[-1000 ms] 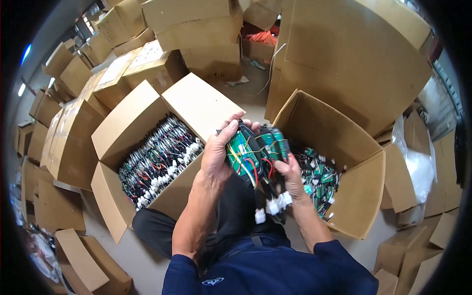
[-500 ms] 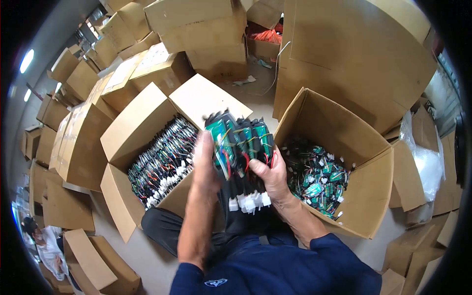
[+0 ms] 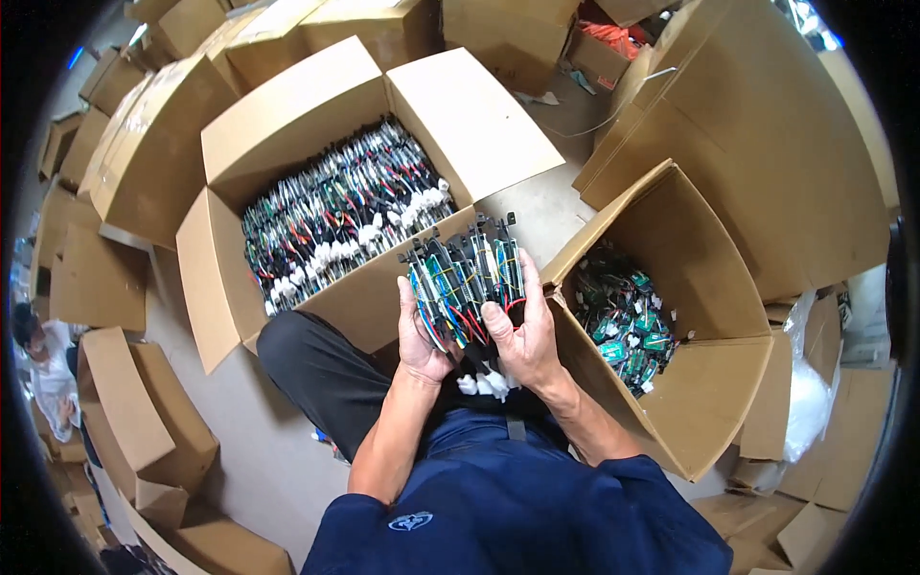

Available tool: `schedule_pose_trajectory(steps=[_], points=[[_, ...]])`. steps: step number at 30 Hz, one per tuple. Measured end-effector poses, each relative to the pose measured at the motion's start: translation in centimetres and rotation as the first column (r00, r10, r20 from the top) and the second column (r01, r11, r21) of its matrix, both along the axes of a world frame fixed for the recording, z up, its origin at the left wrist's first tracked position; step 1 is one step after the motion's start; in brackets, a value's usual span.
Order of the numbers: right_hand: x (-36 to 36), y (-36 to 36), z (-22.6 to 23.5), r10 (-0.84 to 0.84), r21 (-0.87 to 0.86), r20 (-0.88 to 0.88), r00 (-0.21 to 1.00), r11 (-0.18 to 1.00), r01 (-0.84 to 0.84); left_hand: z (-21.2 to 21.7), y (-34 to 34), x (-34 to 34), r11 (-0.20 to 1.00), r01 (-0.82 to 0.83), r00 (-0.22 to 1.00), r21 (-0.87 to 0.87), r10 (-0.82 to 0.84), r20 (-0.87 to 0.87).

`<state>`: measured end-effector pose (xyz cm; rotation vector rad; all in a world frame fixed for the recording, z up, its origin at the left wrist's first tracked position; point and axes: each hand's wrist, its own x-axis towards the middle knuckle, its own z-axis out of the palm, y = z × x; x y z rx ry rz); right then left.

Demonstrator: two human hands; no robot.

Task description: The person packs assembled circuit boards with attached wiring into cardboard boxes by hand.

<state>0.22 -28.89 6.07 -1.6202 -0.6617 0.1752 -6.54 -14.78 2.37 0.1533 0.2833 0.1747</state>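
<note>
Between my two hands is a bundle of circuit boards (image 3: 450,287) with black parts, coloured wires and white connectors at the lower end. My left hand (image 3: 422,331) is closed on its left side, and my right hand (image 3: 524,331) grips the right side with the thumb across the front. Just beyond them, to the left, an open cardboard box (image 3: 225,273) holds tight rows of similar wired boards (image 3: 335,201), white connectors lined up toward me. At my right stands another open cardboard box (image 3: 714,383) with a loose heap of boards and wires (image 3: 628,331) at its bottom.
A large upright carton (image 3: 757,144) rises behind the right box. Several cardboard boxes (image 3: 172,134) stack along the left and back. Clear plastic wrap (image 3: 810,407) lies at far right. A person in white (image 3: 53,374) is at far left. My bent knee (image 3: 307,355) borders the left box.
My view has turned left, so the left box shows more fully. The bundle, still in both hands, has tilted so more board edges face up, and my left hand has shifted lower on it.
</note>
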Motion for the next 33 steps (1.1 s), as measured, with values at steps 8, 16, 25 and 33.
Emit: schedule_pose_trajectory(steps=[8,16,25,33], points=[[-0.4,2.5,1.2,0.092,-0.049,-0.112,0.989,0.994,-0.098,0.4,2.6,-1.1,0.993,-0.041,0.998,-0.111,0.047,0.051],[-0.6,8.6,-1.9,0.126,-0.164,0.034,0.991,0.979,-0.119,-1.4,8.2,-1.9,0.981,-0.193,0.977,-0.035,0.189,-0.097],[-2.4,12.7,-4.4,0.164,-0.15,-0.348,0.923,0.962,-0.228,-3.7,10.6,-4.9,0.932,-0.344,0.818,0.116,0.358,-0.45],[-0.7,20.3,0.8,0.286,-0.044,-0.271,0.919,0.95,-0.308,1.9,16.3,-5.0,0.843,-0.514,0.809,0.157,0.538,-0.237]])
